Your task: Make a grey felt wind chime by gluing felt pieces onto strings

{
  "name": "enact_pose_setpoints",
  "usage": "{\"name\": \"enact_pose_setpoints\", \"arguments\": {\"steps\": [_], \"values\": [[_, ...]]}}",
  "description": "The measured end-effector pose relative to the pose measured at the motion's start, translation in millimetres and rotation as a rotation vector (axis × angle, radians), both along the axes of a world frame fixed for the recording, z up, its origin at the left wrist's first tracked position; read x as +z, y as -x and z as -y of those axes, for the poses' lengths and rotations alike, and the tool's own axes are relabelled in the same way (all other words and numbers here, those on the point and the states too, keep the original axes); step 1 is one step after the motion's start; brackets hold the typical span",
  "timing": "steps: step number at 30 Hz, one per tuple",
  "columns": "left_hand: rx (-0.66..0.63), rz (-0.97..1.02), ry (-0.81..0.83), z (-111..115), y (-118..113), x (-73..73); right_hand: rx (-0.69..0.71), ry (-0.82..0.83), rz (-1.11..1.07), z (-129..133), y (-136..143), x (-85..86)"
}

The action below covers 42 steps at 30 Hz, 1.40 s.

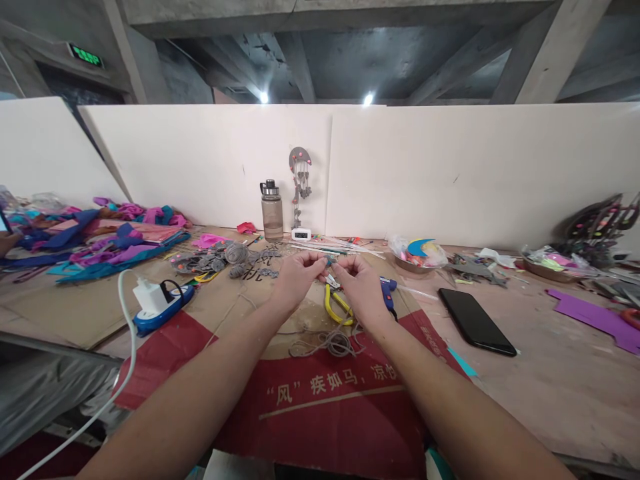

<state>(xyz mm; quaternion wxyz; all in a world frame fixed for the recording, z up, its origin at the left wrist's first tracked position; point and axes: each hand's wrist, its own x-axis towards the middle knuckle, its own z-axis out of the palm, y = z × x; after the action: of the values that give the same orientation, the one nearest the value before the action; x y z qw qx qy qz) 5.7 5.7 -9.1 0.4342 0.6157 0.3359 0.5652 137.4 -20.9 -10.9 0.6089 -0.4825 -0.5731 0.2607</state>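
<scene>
My left hand and my right hand meet over the cardboard sheet. Both are closed in a pinch on a small grey-blue piece between the fingertips; its kind is too small to tell. Just beneath them lie yellow-handled pliers. A blue glue gun rests behind my right hand, partly hidden by it. Nearer to me, a loose tangle of grey cord lies on the cardboard. To the left sit balls of grey yarn beside a heap of grey pieces.
A bottle, a small clock and a grey hanging ornament stand at the back by the white panel. Right: a phone and a bowl. Left: a blue power strip and coloured fabric.
</scene>
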Motion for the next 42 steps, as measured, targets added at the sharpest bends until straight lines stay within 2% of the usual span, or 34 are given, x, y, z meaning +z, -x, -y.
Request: {"name": "enact_pose_setpoints", "arguments": {"steps": [6, 10, 16, 21, 31, 35, 42], "values": [[-0.018, -0.017, 0.013, 1, 0, 0.1, -0.048, -0.001, 0.021, 1, -1, 1.9], [-0.057, 0.023, 0.037, 1, 1, 0.0, 0.008, 0.014, 0.008, 2, -1, 2.8], [-0.341, 0.151, 0.277, 0, 10, 7.2, 0.063, 0.064, 0.025, 2, -8, 6.5], [-0.435, 0.165, 0.326, -2, 18, 10.9, 0.078, 0.092, 0.042, 3, -13, 7.9], [-0.291, 0.033, 0.169, -2, 10, 3.7, 0.058, 0.058, 0.127, 4, -14, 2.8], [-0.228, -0.022, 0.082, -2, 9, 4.2, -0.001, -0.062, 0.206, 8, -13, 2.3], [0.048, -0.258, -0.097, 5, 7, 8.8, -0.146, -0.331, 0.556, 19, -10, 8.3]]}}
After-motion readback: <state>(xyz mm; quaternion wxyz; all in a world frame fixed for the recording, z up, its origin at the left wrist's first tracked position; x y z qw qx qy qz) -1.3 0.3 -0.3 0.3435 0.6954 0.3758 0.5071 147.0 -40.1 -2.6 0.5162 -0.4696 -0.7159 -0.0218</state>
